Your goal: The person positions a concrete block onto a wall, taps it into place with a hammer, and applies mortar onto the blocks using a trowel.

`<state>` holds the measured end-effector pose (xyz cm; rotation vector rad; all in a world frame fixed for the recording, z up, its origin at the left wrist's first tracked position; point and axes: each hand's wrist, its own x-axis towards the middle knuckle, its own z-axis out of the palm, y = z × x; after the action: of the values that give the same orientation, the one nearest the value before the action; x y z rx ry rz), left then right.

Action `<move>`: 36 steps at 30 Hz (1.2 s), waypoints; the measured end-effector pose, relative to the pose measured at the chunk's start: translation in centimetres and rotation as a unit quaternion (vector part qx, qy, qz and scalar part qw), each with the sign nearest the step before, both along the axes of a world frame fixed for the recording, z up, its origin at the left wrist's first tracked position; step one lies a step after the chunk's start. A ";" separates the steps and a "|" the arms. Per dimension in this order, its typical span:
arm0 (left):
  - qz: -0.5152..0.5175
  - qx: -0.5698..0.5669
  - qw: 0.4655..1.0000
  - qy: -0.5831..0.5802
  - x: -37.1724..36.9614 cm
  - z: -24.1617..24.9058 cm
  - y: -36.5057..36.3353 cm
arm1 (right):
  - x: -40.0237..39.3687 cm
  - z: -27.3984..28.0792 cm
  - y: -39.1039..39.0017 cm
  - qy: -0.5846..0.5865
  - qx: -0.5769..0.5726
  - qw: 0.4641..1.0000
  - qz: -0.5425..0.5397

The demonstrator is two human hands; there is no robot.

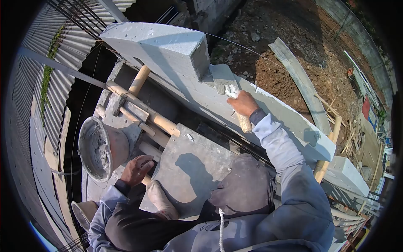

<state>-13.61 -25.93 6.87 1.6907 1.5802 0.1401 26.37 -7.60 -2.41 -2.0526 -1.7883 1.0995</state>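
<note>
Beyond one wall of grey blocks (289,122) lay bare brown earth, while the right hand (242,103) gripped one wooden-handled trowel (228,86) flat on the wall top beside one raised block (159,46), and the left hand (136,169), fingers loosely curled and holding nothing, rested near one mortar bucket (100,147).

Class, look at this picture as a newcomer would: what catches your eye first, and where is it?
First, the big grey block standing on the wall at top centre. Just right of it, the right hand presses a trowel into wet mortar. At left, a mortar-caked bucket tilts beside the left hand.
</note>
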 end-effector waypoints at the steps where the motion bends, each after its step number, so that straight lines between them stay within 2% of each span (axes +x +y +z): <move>1: 0.006 -0.001 1.000 -0.018 0.1 0.1 0.1 | 0.1 0.2 1.0 -0.015 -0.013 1.000 0.014; 3: 0.009 0.001 1.000 -0.025 -0.1 -0.2 -0.2 | 0.5 1.8 2.7 -0.049 -0.040 0.997 0.041; 5: -0.003 0.009 1.000 0.001 -0.8 -0.8 -0.3 | 0.4 4.8 4.5 -0.131 -0.030 0.963 0.234; 7: -0.009 0.004 1.000 -0.009 -1.0 -1.1 -0.1 | 0.9 1.7 7.5 -0.141 -0.030 0.957 0.251; 9: -0.013 -0.002 1.000 -0.015 -0.9 -1.2 -0.3 | 0.6 1.6 10.4 -0.262 0.002 0.869 0.420; 11: -0.025 0.002 1.000 -0.017 -0.5 -1.1 0.4 | -0.2 3.5 12.2 -0.261 -0.045 0.898 0.350; 12: -0.026 0.002 0.999 -0.019 -0.3 -1.1 0.6 | 0.0 3.3 13.6 -0.274 -0.026 0.899 0.341; 16: -0.014 0.002 1.000 -0.027 -0.3 -0.4 0.3 | 3.6 -5.9 17.6 -0.296 0.044 0.909 0.289; 18: 0.000 -0.004 1.000 -0.028 -0.7 -0.5 0.0 | 4.2 -3.7 15.6 -0.307 0.040 0.918 0.248; 20: 0.019 -0.019 0.999 -0.022 -1.8 -1.0 -0.8 | 4.7 0.4 10.8 -0.152 -0.034 0.985 0.079; 21: 0.015 -0.024 0.999 -0.016 -2.1 -1.3 -1.0 | 5.4 0.3 9.1 0.023 -0.091 0.993 -0.076; 23: 0.009 -0.027 1.000 -0.001 -2.3 -1.9 -0.9 | 5.3 1.2 5.6 0.102 -0.061 0.992 -0.051; 24: -0.004 -0.022 1.000 -0.004 -2.1 -2.0 -0.7 | 5.2 1.9 4.8 0.034 -0.059 0.998 0.001; 27: -0.033 -0.017 0.999 -0.013 -0.6 -1.8 0.5 | 4.5 2.2 3.6 0.015 0.027 0.995 0.098; 28: -0.035 -0.021 0.999 -0.016 -0.1 -1.6 0.8 | 4.6 0.5 4.2 0.007 0.042 0.993 0.112; 30: -0.033 -0.022 0.999 -0.020 0.3 -1.3 0.9 | 4.6 -2.0 5.7 -0.035 0.007 0.985 0.172; 32: -0.032 -0.019 0.999 -0.019 0.3 -1.1 0.7 | 4.1 -1.4 5.9 -0.050 -0.032 0.975 0.215; 35: -0.023 0.009 0.999 -0.028 -0.5 -1.6 -0.2 | 4.4 -1.6 5.7 -0.075 0.048 0.955 0.282; 36: -0.022 0.012 0.999 -0.025 -0.7 -1.8 -0.4 | 4.5 -1.7 5.6 -0.065 0.002 0.952 0.299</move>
<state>-14.32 -26.32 5.10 1.7258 1.5085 0.1773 30.83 -2.00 -4.11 -1.6403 -2.5754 1.1017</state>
